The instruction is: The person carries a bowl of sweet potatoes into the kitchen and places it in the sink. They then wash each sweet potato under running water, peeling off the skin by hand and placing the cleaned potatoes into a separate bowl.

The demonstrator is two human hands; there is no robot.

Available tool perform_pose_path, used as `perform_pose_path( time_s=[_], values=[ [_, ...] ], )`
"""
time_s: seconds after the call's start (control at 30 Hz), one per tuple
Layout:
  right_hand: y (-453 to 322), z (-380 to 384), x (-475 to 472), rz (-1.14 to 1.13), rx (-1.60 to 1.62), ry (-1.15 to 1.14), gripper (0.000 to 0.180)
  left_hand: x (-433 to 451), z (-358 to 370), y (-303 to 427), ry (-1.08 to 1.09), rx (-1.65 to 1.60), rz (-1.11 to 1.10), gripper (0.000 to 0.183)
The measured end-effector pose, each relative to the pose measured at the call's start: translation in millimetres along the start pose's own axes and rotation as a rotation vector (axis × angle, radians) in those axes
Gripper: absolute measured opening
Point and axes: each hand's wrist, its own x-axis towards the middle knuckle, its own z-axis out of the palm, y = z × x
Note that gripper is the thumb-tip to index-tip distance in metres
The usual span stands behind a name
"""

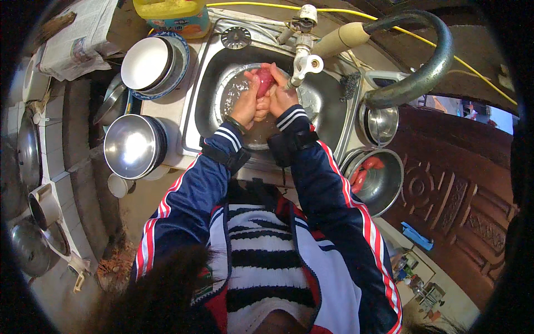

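Both my hands are over a round metal basin (221, 98) of cloudy water in the stainless steel sink (333, 121). Between them is a wet red-skinned root vegetable (265, 81), apparently a sweet potato. My left hand (246, 102) grips it from the left with curled fingers. My right hand (283, 94) holds its right side, thumb up along the skin. The spout of a white tap (301, 62) comes down right beside my right hand; whether water runs from it I cannot tell. Similar red vegetables (365, 173) lie in a steel bowl (386, 190) to the right.
Stacked bowls (146, 62) and steel basins (129, 146) stand left of the sink. A thick curved pipe (438, 54) arches over the right side. A dark scouring pad (348, 86) sits at the sink's right edge. Behind is a yellow jug (173, 16).
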Motion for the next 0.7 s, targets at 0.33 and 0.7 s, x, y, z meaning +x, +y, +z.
perform_pose_path(
  time_s=[0.33,0.7],
  values=[
    [15.6,-22.4,10.0,-0.352,-0.704,-0.115,0.07,-22.0,-2.9,2.9,0.137,0.049,0.092,0.057],
    [-13.5,7.9,-37.8,-0.329,-0.889,0.272,0.019,23.1,10.5,-12.5,0.418,0.765,0.269,0.061]
  ],
)
